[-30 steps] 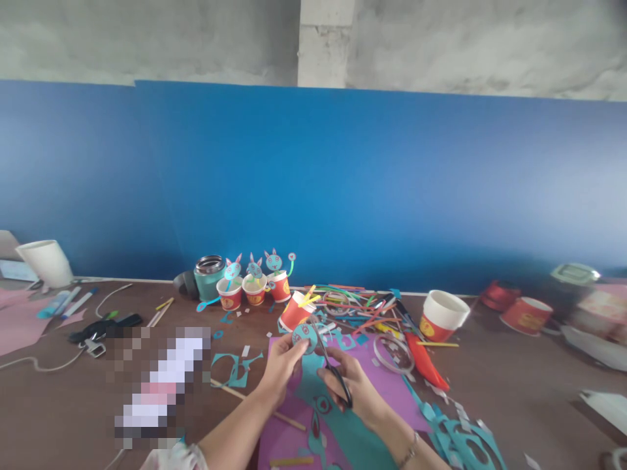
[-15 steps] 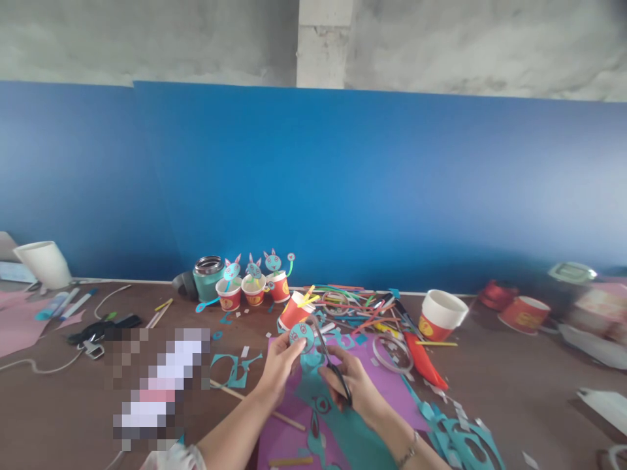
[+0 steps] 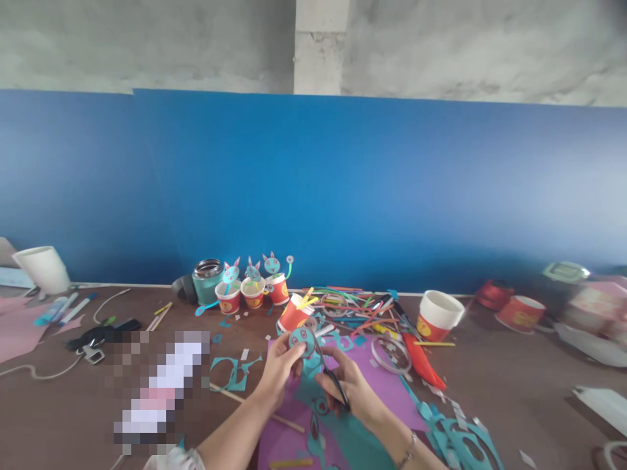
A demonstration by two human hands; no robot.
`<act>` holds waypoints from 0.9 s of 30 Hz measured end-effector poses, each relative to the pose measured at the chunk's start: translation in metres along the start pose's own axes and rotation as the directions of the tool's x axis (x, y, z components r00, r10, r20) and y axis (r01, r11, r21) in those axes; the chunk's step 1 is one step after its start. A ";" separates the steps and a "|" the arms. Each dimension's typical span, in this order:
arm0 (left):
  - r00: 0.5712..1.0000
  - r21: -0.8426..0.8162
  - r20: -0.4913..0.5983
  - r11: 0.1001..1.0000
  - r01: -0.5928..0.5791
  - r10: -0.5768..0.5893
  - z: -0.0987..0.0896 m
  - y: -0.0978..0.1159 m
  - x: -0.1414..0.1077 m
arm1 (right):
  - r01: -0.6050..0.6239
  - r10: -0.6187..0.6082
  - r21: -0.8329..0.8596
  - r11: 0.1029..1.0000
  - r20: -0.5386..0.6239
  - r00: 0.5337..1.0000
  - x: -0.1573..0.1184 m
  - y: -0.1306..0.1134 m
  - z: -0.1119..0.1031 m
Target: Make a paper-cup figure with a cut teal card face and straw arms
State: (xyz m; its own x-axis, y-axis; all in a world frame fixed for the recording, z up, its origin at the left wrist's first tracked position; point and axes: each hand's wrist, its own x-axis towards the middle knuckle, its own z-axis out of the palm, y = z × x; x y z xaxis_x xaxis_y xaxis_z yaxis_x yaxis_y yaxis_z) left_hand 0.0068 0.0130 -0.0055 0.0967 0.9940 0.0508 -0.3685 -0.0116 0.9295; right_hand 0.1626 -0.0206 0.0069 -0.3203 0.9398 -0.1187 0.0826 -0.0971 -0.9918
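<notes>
The person's left hand (image 3: 280, 367) pinches a blue paper disc (image 3: 302, 341) between thumb and fingers, its drawn face turned up toward the wearer. The right hand (image 3: 351, 384) has its fingers curled round the handles of the scissors (image 3: 337, 386), whose long axis slants up and leftward, away from the body. The disc lies to the left of the blades — the left hand is the nearer one — and the blades run along its right edge; whether they touch the paper is too small to tell. Both hands are raised over a purple sheet (image 3: 386, 385).
</notes>
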 end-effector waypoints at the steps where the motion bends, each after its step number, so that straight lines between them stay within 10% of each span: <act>1: 1.000 -0.007 0.012 1.000 0.002 -0.002 0.000 0.000 0.000 | 0.009 -0.009 0.000 1.000 0.004 1.000 0.000 0.000 0.000; 27: 0.997 -0.051 0.067 0.998 0.042 -0.039 0.002 0.003 -0.001 | 0.023 -0.023 -0.004 1.000 0.022 0.999 0.004 0.007 -0.001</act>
State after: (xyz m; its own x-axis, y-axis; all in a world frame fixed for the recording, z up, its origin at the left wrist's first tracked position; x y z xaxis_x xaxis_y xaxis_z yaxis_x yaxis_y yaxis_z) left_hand 0.0074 0.0117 -0.0021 0.1726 0.9842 0.0393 -0.4108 0.0357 0.9110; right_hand 0.1633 -0.0169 -0.0009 -0.3433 0.9342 -0.0968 0.0792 -0.0739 -0.9941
